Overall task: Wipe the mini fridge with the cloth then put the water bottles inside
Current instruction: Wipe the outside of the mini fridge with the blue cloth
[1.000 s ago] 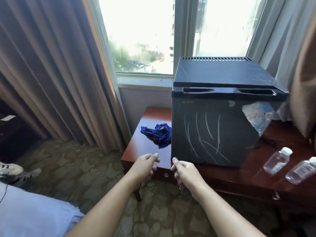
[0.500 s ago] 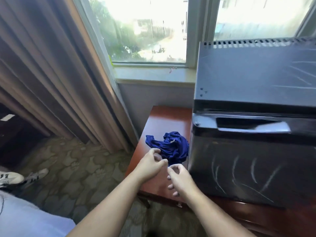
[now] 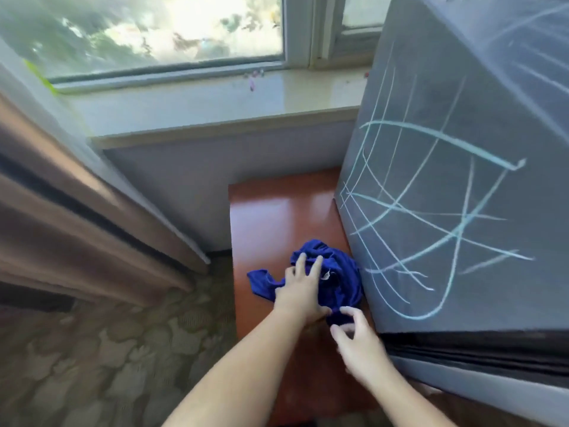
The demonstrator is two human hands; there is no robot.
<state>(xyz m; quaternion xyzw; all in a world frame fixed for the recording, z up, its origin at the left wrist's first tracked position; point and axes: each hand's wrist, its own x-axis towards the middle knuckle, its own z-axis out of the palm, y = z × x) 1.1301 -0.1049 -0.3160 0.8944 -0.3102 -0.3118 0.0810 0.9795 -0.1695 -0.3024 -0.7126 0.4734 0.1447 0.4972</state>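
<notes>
Brown curtain (image 3: 77, 217) left; window sill (image 3: 215, 103) behind; patterned carpet (image 3: 107, 365) below.

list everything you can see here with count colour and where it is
window: 1, grey frame, top
window sill: 1, pale, below the window
curtain: 1, tan, left
carpet: 1, olive patterned, lower left
table: 1, reddish-brown wood, centre
mini fridge: 1, dark grey with pale scribbles, right, on the table
cloth: 1, dark blue, crumpled on the table beside the mini fridge
hands: 2, bare; left hand spread on the cloth, right hand at its near edge, grip unclear
</notes>
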